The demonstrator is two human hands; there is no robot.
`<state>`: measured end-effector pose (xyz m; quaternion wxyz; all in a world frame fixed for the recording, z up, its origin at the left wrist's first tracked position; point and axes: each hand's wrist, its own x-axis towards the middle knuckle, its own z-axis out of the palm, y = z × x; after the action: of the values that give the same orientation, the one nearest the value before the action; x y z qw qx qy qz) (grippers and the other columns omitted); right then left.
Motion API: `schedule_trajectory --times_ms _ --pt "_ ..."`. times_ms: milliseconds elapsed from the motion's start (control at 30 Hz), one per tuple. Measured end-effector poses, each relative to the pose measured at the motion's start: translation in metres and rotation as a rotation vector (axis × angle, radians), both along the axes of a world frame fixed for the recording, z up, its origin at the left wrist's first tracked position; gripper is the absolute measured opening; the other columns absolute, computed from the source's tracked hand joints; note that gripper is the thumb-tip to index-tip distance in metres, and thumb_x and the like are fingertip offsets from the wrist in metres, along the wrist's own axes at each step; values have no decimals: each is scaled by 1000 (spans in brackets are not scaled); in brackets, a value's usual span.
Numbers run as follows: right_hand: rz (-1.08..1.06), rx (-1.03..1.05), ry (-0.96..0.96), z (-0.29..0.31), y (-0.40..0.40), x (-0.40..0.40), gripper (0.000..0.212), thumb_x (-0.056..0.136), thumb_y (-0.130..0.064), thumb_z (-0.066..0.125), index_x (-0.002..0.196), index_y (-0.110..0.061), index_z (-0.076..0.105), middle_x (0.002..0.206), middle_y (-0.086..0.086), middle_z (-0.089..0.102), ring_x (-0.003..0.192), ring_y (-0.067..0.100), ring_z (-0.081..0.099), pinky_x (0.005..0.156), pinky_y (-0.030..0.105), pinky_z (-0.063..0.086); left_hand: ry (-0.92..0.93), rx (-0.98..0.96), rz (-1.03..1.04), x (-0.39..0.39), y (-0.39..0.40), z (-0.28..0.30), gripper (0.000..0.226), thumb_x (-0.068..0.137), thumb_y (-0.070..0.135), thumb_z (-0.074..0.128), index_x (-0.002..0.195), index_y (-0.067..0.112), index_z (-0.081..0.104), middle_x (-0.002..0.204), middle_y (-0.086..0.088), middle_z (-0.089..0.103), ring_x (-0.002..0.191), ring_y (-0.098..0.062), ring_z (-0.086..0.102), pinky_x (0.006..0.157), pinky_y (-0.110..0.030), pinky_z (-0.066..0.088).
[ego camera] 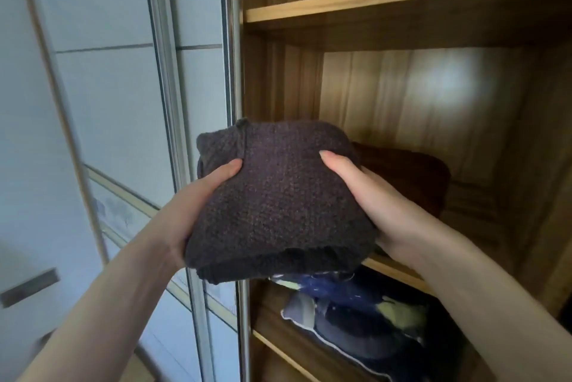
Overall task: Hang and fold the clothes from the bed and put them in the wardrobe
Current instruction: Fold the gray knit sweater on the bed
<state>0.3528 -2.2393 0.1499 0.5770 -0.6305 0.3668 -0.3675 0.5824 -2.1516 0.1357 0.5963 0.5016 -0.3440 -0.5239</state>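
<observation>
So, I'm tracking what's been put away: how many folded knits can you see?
2: a dark sweater held in both hands, and a brown one on the middle shelf behind it. More may be hidden.

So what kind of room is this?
Probably a bedroom, at an open wardrobe: wooden shelves, a sliding door, a brown folded garment already stored, and both hands holding a folded dark sweater.

wardrobe shelf: brown folded garment at back | lower shelf: blue patterned cushion
</observation>
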Motion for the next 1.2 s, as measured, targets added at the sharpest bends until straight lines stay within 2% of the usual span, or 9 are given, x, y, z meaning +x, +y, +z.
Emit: schedule_trajectory --times_ms 100,200,267,333,500,600,800,1033,1200 --pt "-41 62 -21 11 -11 5 82 73 -73 78 143 -36 56 125 -4 74 110 24 74 99 47 57 -20 -4 -49 16 -27 17 63 72 56 81 122 20 70 106 -14 80 90 -35 79 59 -40 64" --pt "-56 106 -119 27 -13 6 57 85 -54 77 130 -23 64 99 2 81 86 21 79 69 31 64 -47 -6 -94 12 -59 45 54 76 47 76 120 16 67 99 -14 81 84 -28 80 53 -35 62" --pt "-35 -25 -199 37 -14 3 42 100 -32 63 134 -7 60 62 -1 75 54 5 72 49 14 51 -223 -140 -164 17 -79 53 48 101 22 57 142 -2 53 137 -22 66 125 -30 66 91 -30 56" --pt "-43 -99 -261 48 -23 0 41 108 -17 48 143 3 51 43 -2 62 34 2 58 41 15 44 -150 -272 -68 23 -100 60 48 109 2 35 152 -16 25 163 -30 32 151 -37 34 113 -28 23" --pt "-275 101 -243 56 -30 -10 26 91 -50 72 100 -27 79 96 3 81 84 19 79 74 35 55 -325 -269 -137 14 -135 87 47 111 5 34 153 -15 26 165 -28 28 154 -37 29 120 -33 20" --pt "-334 91 -273 54 -35 -22 41 86 -58 73 117 -31 74 109 1 80 96 23 78 76 36 61 -335 -167 -295 -5 -131 94 43 102 34 63 141 15 61 135 -17 69 124 -35 67 94 -40 60" --pt "-501 76 -253 59 -55 -28 48 90 -58 70 126 -26 71 114 3 79 105 26 75 95 41 58 -239 -148 -454 -23 -181 99 34 98 43 64 116 15 73 104 -11 79 91 -27 77 77 -35 62" --pt "-627 40 -183 68 -83 -49 52 89 -61 69 128 -26 69 122 4 75 114 26 69 98 40 56 -275 -163 -542 -44 -238 104 34 97 47 65 109 17 76 93 -8 81 81 -23 79 72 -32 64" --pt "-788 38 12 53 -96 -55 57 87 -70 64 125 -27 69 110 1 75 100 23 69 66 29 53 -360 -96 -530 -55 -262 81 45 96 51 67 123 15 74 108 -12 79 93 -27 78 79 -33 62"
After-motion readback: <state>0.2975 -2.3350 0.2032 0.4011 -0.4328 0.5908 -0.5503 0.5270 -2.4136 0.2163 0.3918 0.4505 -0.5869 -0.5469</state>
